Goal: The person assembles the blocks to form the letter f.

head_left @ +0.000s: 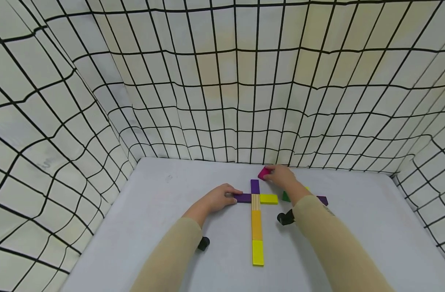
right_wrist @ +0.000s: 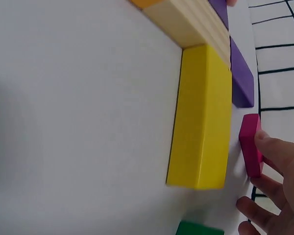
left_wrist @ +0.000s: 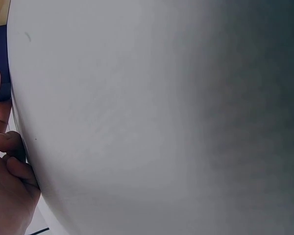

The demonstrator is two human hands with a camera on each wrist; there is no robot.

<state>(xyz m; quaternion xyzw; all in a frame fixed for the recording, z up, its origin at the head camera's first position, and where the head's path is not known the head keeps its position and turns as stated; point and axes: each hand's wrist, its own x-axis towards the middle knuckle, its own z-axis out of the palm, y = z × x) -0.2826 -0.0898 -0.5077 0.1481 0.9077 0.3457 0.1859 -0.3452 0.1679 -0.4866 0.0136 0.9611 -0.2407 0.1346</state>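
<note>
My right hand pinches a magenta block between thumb and fingers, at the far side of the table. Just left of and nearer than it lies an upright purple block, heading a cross of blocks. My left hand grips the outer end of another purple block, the cross's left arm, with thumb and forefinger. A yellow block forms the right arm. Light wooden strips sit at the centre, followed towards me by an orange block and a yellow block.
Right of the cross, partly hidden by my right forearm, lie a green block and a purple block. The white table meets white walls covered with black netting at the back and sides.
</note>
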